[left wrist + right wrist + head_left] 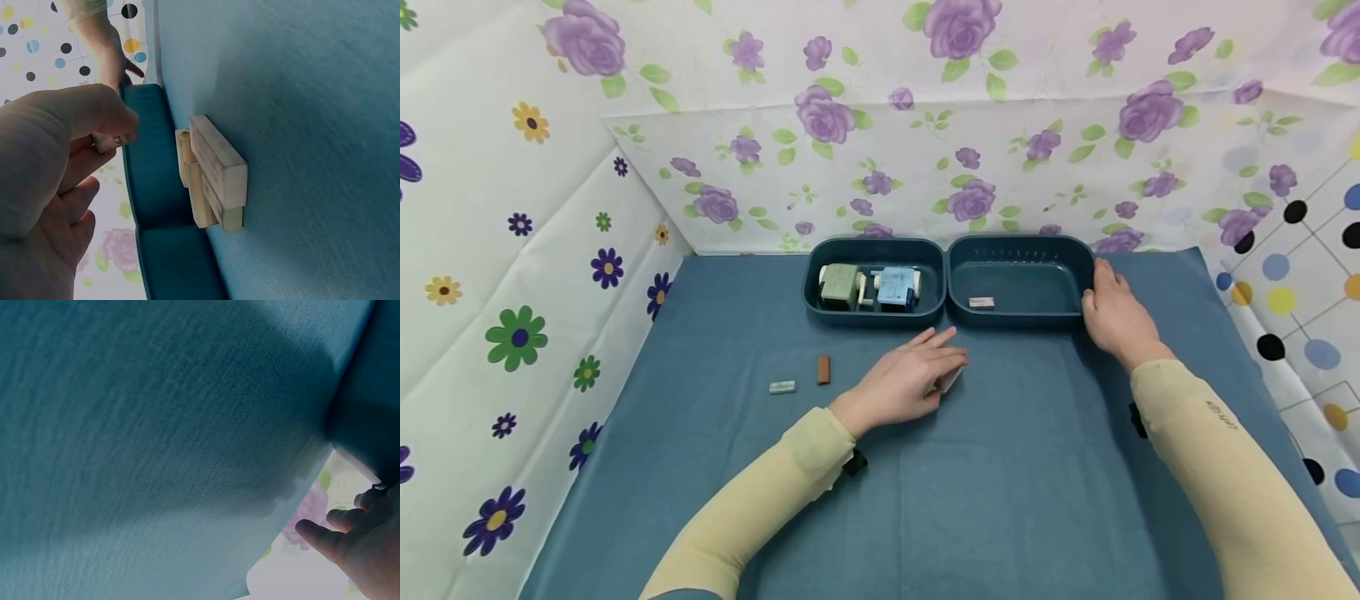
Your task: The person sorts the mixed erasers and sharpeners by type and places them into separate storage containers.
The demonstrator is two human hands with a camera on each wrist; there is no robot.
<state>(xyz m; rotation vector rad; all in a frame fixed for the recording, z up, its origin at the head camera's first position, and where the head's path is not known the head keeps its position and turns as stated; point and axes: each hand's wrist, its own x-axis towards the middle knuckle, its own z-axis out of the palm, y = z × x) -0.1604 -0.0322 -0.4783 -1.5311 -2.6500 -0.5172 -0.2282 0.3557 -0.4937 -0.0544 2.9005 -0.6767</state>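
In the head view my left hand (913, 379) reaches in front of two joined dark teal trays. The left wrist view shows its thumb bent toward the fingers, with a small pale eraser-like block (107, 142) pinched there. Below this hand, several erasers (215, 162) lie in a small pile on the cloth, mostly hidden from the head view. My right hand (1118, 312) holds the right tray (1022, 315) at its right end, thumb at the rim; some fingers spread along the outside in the right wrist view. One pale eraser (981, 302) lies inside that tray.
The left tray (880, 318) holds a green crank sharpener (840, 286) and a blue one (897, 286). Left of my left hand lie an orange-brown eraser (823, 369) and a pale green one (782, 387). Floral sheets (850, 183) wall the blue cloth.
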